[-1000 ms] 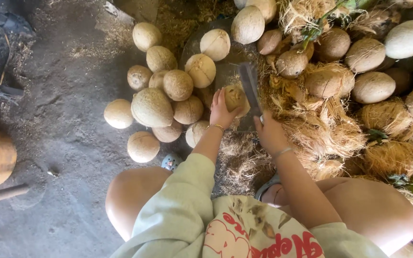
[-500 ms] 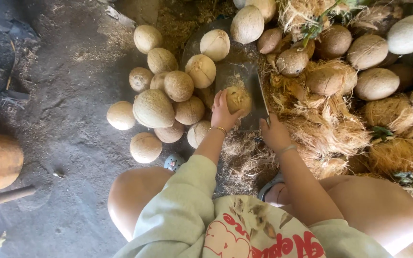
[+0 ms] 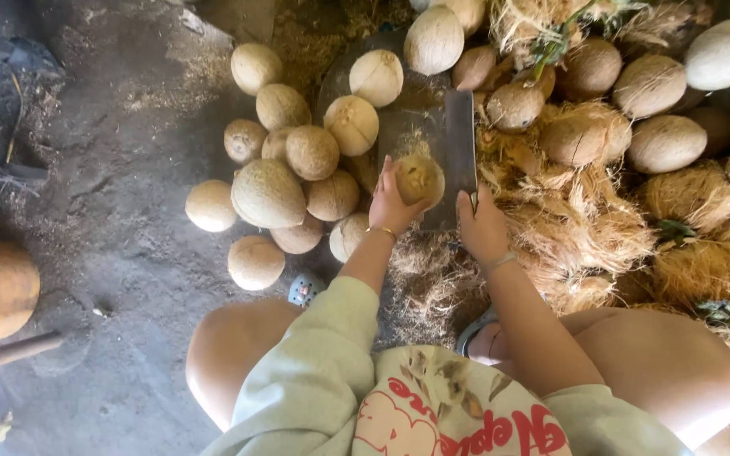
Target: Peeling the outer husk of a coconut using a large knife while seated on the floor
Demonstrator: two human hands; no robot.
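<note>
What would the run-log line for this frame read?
left hand: grips small husked coconut | right hand: holds cleaver, blade flat beside coconut | around: husked coconuts left, husk fibre pile right

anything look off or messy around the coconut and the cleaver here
Nothing looks damaged. Loose husk fibre litters the ground below the coconut in the left hand; the right hand grips the cleaver.
</note>
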